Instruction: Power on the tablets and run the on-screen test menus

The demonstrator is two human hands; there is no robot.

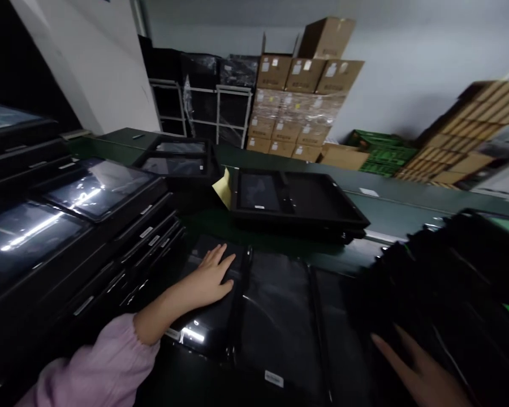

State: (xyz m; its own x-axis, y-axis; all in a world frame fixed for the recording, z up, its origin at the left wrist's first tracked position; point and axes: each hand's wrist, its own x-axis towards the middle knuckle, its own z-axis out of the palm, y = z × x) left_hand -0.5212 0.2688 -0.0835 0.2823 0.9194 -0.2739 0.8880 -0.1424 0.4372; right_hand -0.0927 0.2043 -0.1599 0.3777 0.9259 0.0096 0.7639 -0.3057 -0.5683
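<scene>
My left hand (pixel 210 277) lies flat, fingers apart, on the left part of a black tray (pixel 280 316) in front of me. A glossy screen panel (pixel 207 322) sits in that tray under my wrist. At the lower right my right hand (pixel 419 367) is blurred, fingers spread, beside a dark blurred stack of black trays (pixel 462 277); it holds nothing that I can see. My left arm wears a pink sleeve (pixel 97 367).
Stacks of black trays with screens (pixel 80 215) rise on the left. Another black tray (pixel 297 200) lies on the green conveyor belt (pixel 390 209), with two more (pixel 178 158) further back. Cardboard boxes (pixel 301 107) and green crates (pixel 377 150) stand behind.
</scene>
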